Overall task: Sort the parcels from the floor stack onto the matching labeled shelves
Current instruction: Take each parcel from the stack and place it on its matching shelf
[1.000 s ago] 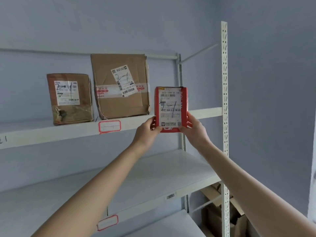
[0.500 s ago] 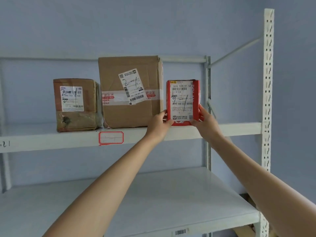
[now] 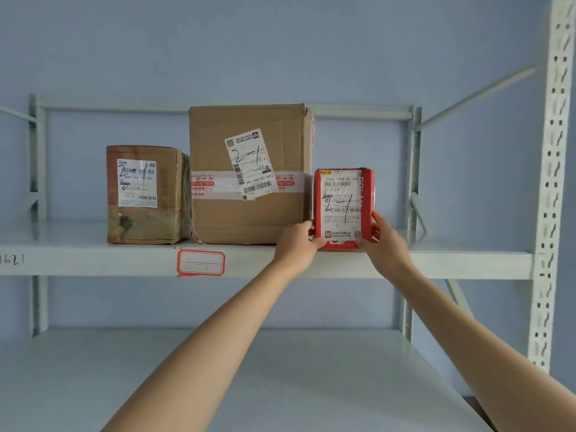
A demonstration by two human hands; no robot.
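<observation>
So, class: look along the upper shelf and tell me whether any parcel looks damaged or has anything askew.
Two things. The small brown box at the left has a dark, scuffed stain low on its front. The shipping label on the large brown box is stuck on crooked.

A single head-worn wide-angle view looks straight ahead at a light metal shelving unit against a blue wall. The camera sits about level with the upper shelf, facing its front edge almost square on, and looks down onto the top of the lower shelf. It stands close, about an arm's reach away: both forearms enter from the bottom edge and stretch forward to the upper shelf. The wide lens bends the right front upright near the frame edge.
</observation>
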